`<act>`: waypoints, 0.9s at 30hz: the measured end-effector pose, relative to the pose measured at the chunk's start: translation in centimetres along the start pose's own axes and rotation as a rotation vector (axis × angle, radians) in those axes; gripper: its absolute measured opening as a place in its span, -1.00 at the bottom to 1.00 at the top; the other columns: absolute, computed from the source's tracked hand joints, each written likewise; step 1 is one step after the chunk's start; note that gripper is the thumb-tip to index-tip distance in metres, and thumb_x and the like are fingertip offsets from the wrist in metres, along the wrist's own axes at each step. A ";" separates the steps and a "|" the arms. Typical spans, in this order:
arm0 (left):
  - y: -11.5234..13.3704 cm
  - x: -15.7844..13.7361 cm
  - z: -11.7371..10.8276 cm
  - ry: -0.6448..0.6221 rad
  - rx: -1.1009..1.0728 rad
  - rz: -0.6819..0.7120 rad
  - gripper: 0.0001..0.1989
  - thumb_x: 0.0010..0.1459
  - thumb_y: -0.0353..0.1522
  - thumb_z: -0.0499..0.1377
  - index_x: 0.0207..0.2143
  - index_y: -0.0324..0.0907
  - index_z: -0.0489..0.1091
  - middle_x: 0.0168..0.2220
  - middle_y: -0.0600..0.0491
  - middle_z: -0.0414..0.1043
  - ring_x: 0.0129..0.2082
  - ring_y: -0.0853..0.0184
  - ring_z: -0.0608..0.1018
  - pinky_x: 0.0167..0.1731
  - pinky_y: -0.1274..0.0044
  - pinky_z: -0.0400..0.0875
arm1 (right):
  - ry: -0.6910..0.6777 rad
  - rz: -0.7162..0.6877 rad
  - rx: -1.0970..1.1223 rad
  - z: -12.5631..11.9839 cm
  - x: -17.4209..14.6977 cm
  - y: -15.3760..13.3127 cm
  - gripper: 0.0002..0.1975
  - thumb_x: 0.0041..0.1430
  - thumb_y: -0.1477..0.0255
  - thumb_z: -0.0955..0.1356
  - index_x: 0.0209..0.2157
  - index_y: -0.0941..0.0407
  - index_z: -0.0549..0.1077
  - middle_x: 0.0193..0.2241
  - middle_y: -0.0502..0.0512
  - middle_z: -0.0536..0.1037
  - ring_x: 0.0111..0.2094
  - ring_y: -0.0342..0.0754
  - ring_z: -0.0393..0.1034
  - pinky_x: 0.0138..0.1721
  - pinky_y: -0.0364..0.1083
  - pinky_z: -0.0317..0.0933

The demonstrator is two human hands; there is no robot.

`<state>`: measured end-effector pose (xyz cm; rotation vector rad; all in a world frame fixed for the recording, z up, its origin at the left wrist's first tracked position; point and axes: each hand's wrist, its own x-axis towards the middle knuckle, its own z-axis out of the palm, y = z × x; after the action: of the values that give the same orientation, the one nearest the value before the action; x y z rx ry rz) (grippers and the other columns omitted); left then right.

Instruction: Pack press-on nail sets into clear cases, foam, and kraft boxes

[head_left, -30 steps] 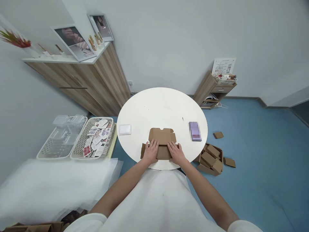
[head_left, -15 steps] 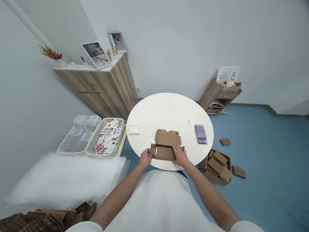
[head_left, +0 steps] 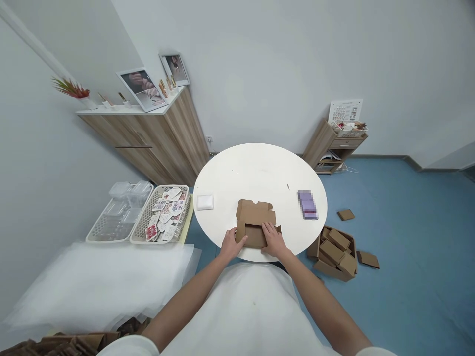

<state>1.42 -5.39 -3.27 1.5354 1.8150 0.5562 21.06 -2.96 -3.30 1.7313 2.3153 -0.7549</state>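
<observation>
A brown cardboard box (head_left: pixel 256 213) lies part-folded near the front edge of the white round table (head_left: pixel 256 168), its lid laid back away from me. My left hand (head_left: pixel 230 244) grips the box's left end, thumb over the folded-in side flap. Across the right end my right hand (head_left: pixel 273 240) holds the box, fingers on the inside and thumb at the front wall. Left of the box sits a small white packet (head_left: pixel 205 202). A purple stack (head_left: pixel 308 204), blurred out, is at the table's right.
Right of the table, a carton (head_left: pixel 334 272) of folded brown boxes stands on the floor, with loose flat boxes (head_left: pixel 368 259) nearby. On the left are a basket of cards (head_left: pixel 185 217), a basket of clear containers (head_left: pixel 100 240) and white sheets (head_left: pixel 100 282).
My left hand has moved inward and brought the box's left flap over, covering the white strip inside. The right hand stays on the right end. The view has shifted slightly.
</observation>
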 end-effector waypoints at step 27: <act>-0.8 1.0 0.1 -0.117 0.370 -0.116 -0.81 -0.02 -0.50 0.02 -0.29 -0.20 0.23 -0.33 -0.03 0.41 -0.28 0.23 0.45 -0.38 0.52 0.21 | -0.161 -0.075 -0.083 -0.7 -0.4 0.3 0.24 -0.34 0.27 0.46 0.18 0.10 -0.46 0.23 0.17 -0.39 0.21 0.13 -0.60 0.08 0.13 -0.16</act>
<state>0.85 -4.59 -4.10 1.6458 1.9777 0.0730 21.58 -2.89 -2.66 1.4987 2.2803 -0.7681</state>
